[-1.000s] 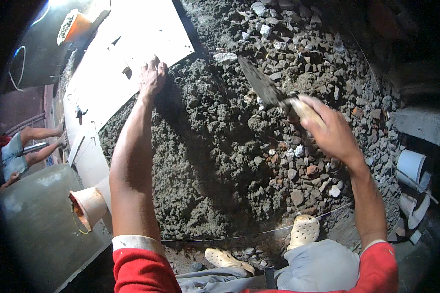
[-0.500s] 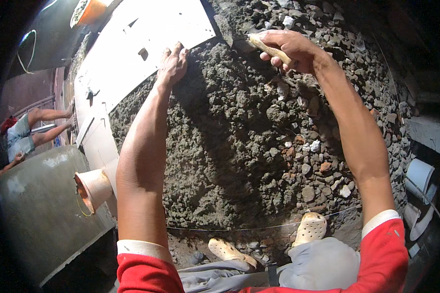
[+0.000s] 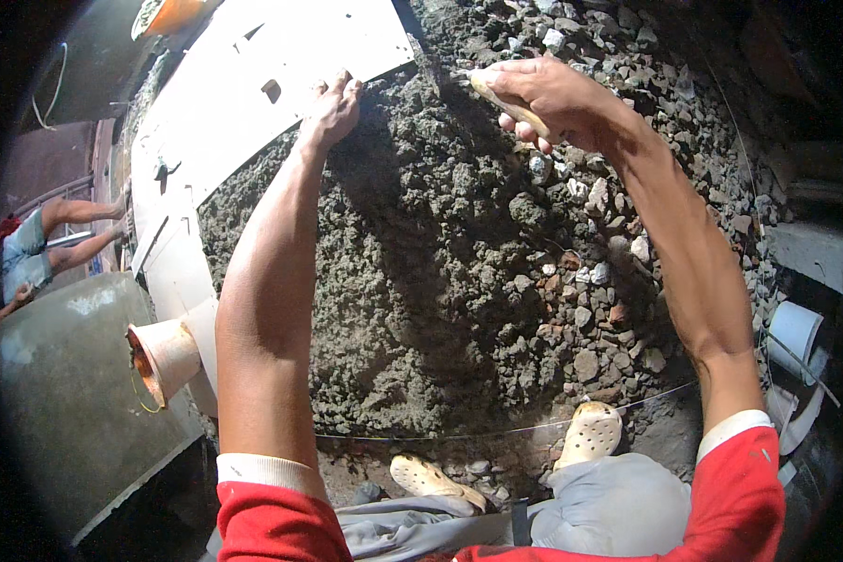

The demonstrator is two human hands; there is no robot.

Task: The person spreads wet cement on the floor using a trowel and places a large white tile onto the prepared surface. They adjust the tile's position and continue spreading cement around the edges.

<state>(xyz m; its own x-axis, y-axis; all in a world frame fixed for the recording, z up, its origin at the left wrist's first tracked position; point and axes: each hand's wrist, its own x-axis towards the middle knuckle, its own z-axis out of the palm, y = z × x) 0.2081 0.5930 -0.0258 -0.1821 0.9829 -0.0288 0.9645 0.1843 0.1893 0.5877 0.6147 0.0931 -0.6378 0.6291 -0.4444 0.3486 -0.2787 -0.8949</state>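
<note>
My right hand (image 3: pixel 560 98) is closed around the pale wooden handle of a trowel (image 3: pixel 513 101). Its grey blade points left and is hard to tell from the wet concrete (image 3: pixel 393 318), near the corner of a white board (image 3: pixel 332 42). My left hand (image 3: pixel 330 117) rests on that board's near edge, fingers bent but apart and holding nothing I can see. Lumpy grey concrete spreads beneath and between my forearms, shading into loose gravel (image 3: pixel 618 309) on the right.
A string line (image 3: pixel 478 436) runs in front of my clogs (image 3: pixel 595 436). On the left are a dirty bucket (image 3: pixel 167 361), a grey smooth slab (image 3: pixel 75 375) and another person's legs (image 3: pixel 84 215). An orange bucket (image 3: pixel 170 17) stands at the far left; a white bucket (image 3: pixel 796 339) lies right.
My right hand has tilted a little with the trowel, whose blade now shows less clearly. The left hand stays on the board's edge. The whole view has shifted slightly.
</note>
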